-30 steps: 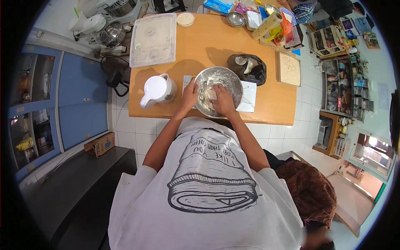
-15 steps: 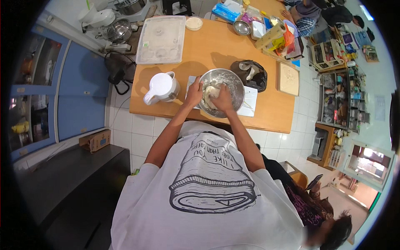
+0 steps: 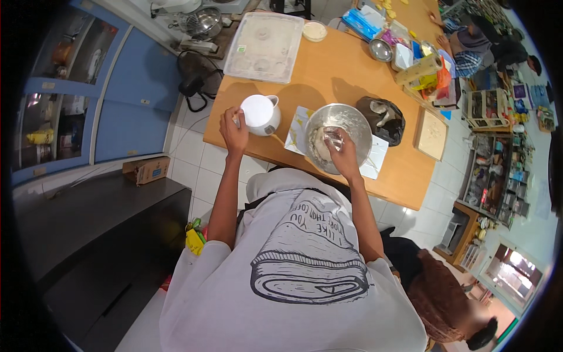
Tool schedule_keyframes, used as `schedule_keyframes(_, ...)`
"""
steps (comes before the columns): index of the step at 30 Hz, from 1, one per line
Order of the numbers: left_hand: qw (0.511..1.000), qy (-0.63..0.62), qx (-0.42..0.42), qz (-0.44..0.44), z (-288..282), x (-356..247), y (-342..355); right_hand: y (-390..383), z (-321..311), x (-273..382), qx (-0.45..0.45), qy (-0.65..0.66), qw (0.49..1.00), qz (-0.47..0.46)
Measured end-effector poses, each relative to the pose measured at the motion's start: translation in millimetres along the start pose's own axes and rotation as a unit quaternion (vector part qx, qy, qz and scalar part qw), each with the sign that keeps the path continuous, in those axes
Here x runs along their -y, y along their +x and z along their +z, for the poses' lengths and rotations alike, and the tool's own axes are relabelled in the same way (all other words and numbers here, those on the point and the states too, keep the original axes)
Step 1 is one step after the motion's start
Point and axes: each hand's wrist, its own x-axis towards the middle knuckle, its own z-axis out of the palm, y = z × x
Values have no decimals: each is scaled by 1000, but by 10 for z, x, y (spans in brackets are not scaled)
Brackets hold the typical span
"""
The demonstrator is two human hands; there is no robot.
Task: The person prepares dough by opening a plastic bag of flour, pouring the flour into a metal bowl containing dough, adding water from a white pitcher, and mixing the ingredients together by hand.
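Observation:
A steel mixing bowl (image 3: 362, 120) stands near the table's front edge, tilted slightly in view, with flour smeared on its inner wall. Inside it lies a pale lump of dough (image 3: 320, 146). My right hand (image 3: 345, 154) reaches into the bowl with curled, flour-coated fingers against the dough; the fingertips are partly hidden. To the left of the bowl is a white jug (image 3: 260, 114), upright on the table. My left hand (image 3: 234, 134) is closed around the jug's handle side, hiding the handle.
A patterned sheet (image 3: 297, 130) lies under the bowl. Right of it sit a black plastic bag (image 3: 381, 120) and a shallow tray (image 3: 431, 134). A lidded clear box (image 3: 264, 47) and a small tub (image 3: 315, 31) stand at the back. Another person (image 3: 440, 293) is at my right.
My left hand has let go of the bowl's rim and moved left to the jug, taking its handle. My right hand stays in the bowl. The view has shifted, and the person at right has moved.

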Motion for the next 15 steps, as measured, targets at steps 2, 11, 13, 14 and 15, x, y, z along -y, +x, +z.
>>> schedule_keyframes(2,990,-87,71,-87,-12,133,16,49,81,-6,29,-10,999,-11)
schedule_keyframes(11,964,-31,171,-204,-80,-12,176,216,287,154,97,2,995,6)
schedule_keyframes(13,970,-78,133,-186,-55,-84,138,248,307,138,94,23,995,6)
schedule_keyframes(14,970,-90,120,-193,-44,-110,125,253,307,130,99,44,994,2)
schedule_keyframes(15,968,-101,108,-200,-33,-133,124,253,299,122,104,65,992,-2)
